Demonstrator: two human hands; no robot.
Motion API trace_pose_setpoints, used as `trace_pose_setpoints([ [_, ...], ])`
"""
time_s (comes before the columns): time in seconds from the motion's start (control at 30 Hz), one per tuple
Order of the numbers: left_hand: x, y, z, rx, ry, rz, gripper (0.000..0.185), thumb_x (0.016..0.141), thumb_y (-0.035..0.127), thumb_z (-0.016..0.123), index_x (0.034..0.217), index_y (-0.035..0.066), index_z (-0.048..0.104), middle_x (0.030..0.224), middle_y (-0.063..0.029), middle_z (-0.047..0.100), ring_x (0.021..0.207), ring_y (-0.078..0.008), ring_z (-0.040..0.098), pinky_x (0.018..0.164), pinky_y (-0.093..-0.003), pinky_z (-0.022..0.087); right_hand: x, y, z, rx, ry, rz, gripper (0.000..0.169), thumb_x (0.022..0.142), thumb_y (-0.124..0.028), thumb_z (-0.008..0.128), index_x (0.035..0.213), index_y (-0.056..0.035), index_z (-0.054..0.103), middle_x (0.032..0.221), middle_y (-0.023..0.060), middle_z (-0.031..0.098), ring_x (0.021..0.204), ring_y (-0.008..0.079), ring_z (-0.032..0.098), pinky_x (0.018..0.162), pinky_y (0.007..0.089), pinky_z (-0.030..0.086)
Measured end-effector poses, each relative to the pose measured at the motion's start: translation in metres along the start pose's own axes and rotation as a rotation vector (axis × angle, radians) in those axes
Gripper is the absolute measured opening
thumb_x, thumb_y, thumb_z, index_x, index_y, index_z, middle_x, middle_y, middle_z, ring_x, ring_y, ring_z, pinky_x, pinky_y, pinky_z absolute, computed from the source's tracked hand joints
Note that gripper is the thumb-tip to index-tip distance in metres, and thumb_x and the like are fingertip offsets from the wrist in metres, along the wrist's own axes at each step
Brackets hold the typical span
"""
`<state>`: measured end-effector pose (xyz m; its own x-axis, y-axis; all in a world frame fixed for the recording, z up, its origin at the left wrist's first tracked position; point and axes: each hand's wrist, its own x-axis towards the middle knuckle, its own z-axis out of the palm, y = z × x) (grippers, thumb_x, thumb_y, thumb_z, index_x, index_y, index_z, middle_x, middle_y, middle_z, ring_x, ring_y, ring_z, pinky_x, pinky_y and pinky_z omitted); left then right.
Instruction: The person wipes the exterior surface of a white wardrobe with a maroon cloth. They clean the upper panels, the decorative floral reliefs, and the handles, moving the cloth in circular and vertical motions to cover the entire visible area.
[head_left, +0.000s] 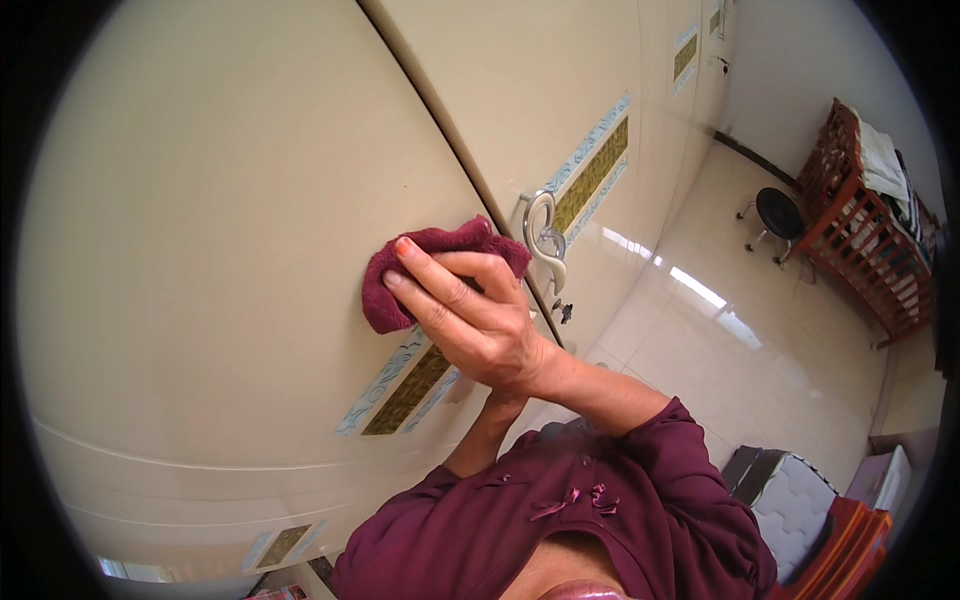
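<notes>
My right hand (476, 315) presses a folded dark red cloth (386, 304) against a glossy cream cabinet door (247, 247). Two of its fingers lie extended over the cloth, the others bent. Below the cloth, a patterned gold and pale blue strip (409, 390) runs slantwise across the door. My left forearm (484, 439) reaches up behind the right wrist, which hides my left hand. Just right of the cloth, beyond the dark gap between the doors, are a curved metal and cream handle (541, 240) and a key (565, 311) in its lock on the neighbouring door (517, 97).
On the right, a round black stool (778, 213) on castors stands beside a reddish wooden slatted frame (862, 240) with cloths on it. Glossy floor tiles (697, 330) reflect light. At the lower right are a pale quilted mattress-like item (795, 495) and an orange-red striped item (855, 540).
</notes>
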<state>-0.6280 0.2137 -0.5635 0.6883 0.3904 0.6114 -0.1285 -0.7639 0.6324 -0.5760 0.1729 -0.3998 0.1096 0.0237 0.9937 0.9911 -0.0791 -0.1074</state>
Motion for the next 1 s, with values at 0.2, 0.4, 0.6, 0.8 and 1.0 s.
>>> trace_pose_setpoints([
  [0.2,0.001,-0.005,0.004,0.017,-0.022,-0.003,0.029,0.097,0.013,0.061,0.124,0.003,0.056,0.112,-0.0109,0.065,0.104,-0.022,0.064,0.093,-0.0331,0.048,0.031,0.021,0.015,-0.063,0.184,0.011,0.045,0.065,-0.002,0.068,0.11,-0.0006,0.072,0.127,0.0126,0.066,0.094,0.0242,0.06,0.081,0.0337,0.051],
  [0.4,-0.018,-0.02,0.021,0.193,-0.063,-0.104,0.028,0.099,0.013,0.06,0.124,0.003,0.056,0.112,-0.0092,0.064,0.105,-0.0193,0.063,0.096,-0.0322,0.047,-0.035,-0.003,0.004,0.127,-0.083,-0.085,0.041,0.072,-0.01,0.064,0.112,-0.0057,0.072,0.132,0.0061,0.063,0.098,0.0198,0.059,0.08,0.032,0.048],
  [0.6,-0.036,-0.045,0.029,0.413,-0.021,-0.203,0.051,0.096,0.037,0.06,0.13,0.0,0.055,0.126,-0.0177,0.061,0.113,-0.0279,0.06,0.102,-0.0386,0.045,-0.088,-0.015,-0.019,0.264,-0.486,-0.081,0.04,0.072,-0.013,0.062,0.111,-0.0093,0.07,0.141,0.0016,0.057,0.099,0.02,0.058,0.081,0.0352,0.051],
  [0.8,-0.019,-0.018,0.011,0.412,-0.139,-0.082,0.06,0.094,0.035,0.066,0.136,-0.003,0.046,0.133,-0.0197,0.053,0.113,-0.0281,0.057,0.103,-0.0376,0.044,-0.081,-0.01,-0.005,0.164,-0.084,0.204,0.045,0.067,-0.008,0.07,0.113,-0.0104,0.07,0.125,0.0084,0.062,0.098,0.0279,0.058,0.08,0.0386,0.053],
  [1.0,-0.005,-0.003,-0.007,-0.085,-0.136,-0.16,0.053,0.1,0.04,0.058,0.136,0.002,0.048,0.13,-0.0159,0.059,0.119,-0.0271,0.057,0.105,-0.0383,0.041,-0.079,-0.031,-0.015,0.167,-0.342,-0.075,0.039,0.07,-0.015,0.06,0.108,-0.0143,0.069,0.129,0.0004,0.058,0.093,0.0212,0.061,0.079,0.0497,0.053],
])
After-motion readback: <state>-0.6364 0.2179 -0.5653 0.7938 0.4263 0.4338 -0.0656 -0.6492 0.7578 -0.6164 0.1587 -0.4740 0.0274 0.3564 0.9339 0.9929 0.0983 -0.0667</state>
